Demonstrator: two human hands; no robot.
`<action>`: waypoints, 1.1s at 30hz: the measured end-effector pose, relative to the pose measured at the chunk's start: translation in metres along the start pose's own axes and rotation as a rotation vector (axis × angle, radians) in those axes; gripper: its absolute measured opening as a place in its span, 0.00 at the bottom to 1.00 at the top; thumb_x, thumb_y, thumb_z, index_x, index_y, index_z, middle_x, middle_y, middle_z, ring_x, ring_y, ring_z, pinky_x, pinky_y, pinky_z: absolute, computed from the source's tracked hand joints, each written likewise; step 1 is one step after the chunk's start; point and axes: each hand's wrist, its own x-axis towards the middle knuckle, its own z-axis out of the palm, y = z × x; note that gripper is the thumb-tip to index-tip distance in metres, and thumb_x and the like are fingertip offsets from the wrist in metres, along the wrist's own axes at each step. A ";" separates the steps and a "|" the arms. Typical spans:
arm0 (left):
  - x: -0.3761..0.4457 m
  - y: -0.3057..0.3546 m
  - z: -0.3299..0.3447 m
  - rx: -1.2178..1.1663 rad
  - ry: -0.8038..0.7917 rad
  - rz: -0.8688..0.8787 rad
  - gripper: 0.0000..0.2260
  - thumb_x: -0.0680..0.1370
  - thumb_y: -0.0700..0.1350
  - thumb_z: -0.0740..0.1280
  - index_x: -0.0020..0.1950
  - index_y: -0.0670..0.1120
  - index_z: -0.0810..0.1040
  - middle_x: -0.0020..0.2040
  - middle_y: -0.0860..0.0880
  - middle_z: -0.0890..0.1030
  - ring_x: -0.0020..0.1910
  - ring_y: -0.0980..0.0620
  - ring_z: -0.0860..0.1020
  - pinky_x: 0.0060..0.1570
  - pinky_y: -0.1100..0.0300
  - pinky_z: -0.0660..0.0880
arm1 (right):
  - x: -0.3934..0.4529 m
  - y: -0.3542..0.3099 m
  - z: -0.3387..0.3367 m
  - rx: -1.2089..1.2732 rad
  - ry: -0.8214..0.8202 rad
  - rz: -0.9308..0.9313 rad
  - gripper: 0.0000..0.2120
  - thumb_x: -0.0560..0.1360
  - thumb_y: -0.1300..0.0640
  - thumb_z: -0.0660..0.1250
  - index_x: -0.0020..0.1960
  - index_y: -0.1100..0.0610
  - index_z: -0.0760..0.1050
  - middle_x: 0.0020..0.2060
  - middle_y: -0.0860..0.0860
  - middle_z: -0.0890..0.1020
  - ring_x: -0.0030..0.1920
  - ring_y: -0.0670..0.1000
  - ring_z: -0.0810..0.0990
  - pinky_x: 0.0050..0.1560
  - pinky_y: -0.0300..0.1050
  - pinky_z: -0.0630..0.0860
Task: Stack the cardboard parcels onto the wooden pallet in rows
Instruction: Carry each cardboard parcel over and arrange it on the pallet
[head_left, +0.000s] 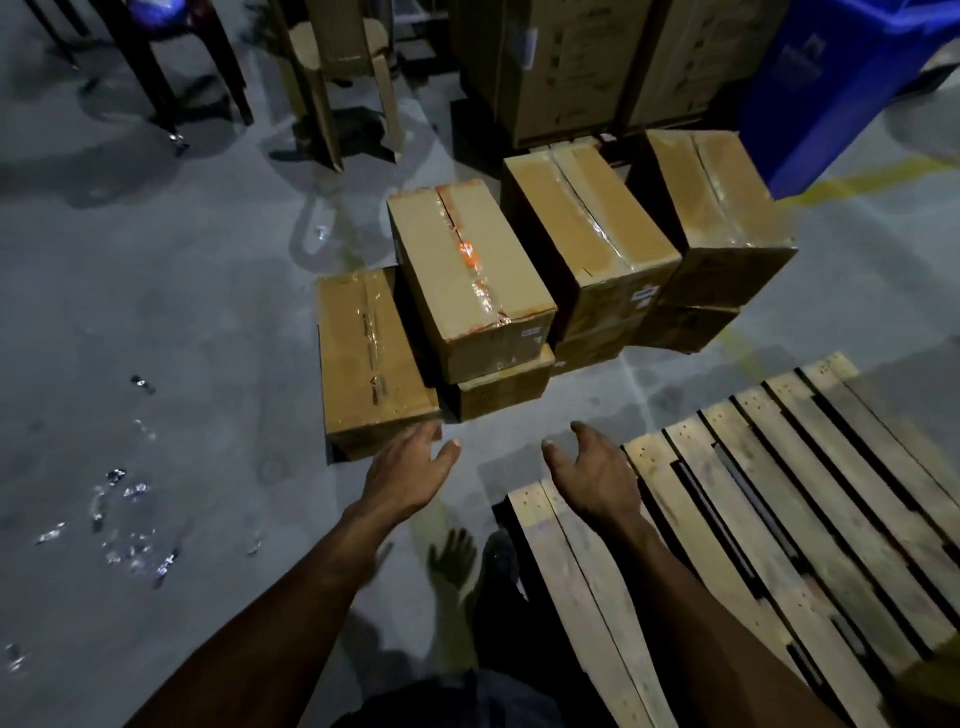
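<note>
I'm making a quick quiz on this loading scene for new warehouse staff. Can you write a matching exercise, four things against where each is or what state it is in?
Things
1. wooden pallet
2. parcel with orange tape
3. blue bin
4. left hand

Places or states
A. upper right, behind the parcels
B. open, at the near corner of the lowest parcel
C. bare slats, no parcel on it
D. stacked on top of another parcel

Pairs: 1-C, 2-D, 3-A, 4-B

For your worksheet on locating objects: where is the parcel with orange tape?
In the head view, the orange-taped parcel sits centre frame, stacked on another parcel, between the low parcel leftward and a taller stack rightward.
</note>
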 end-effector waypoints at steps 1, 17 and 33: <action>0.015 0.006 -0.004 -0.003 0.008 -0.010 0.26 0.80 0.63 0.57 0.74 0.50 0.70 0.72 0.49 0.74 0.68 0.47 0.73 0.66 0.51 0.71 | 0.020 -0.003 -0.003 -0.005 -0.007 -0.007 0.32 0.79 0.37 0.58 0.76 0.56 0.65 0.72 0.55 0.72 0.71 0.57 0.70 0.70 0.55 0.67; 0.291 0.065 -0.091 -0.162 0.104 -0.189 0.26 0.83 0.57 0.58 0.78 0.44 0.64 0.76 0.45 0.68 0.73 0.44 0.68 0.66 0.57 0.65 | 0.325 -0.100 -0.066 -0.036 -0.086 -0.071 0.34 0.77 0.34 0.58 0.74 0.57 0.67 0.69 0.58 0.74 0.68 0.61 0.73 0.65 0.58 0.73; 0.601 -0.066 -0.043 -1.059 0.194 -0.757 0.40 0.64 0.70 0.71 0.70 0.51 0.74 0.68 0.46 0.77 0.64 0.44 0.77 0.65 0.43 0.74 | 0.597 -0.118 0.024 0.390 -0.277 0.211 0.38 0.77 0.38 0.65 0.80 0.54 0.56 0.77 0.54 0.63 0.76 0.58 0.63 0.73 0.56 0.63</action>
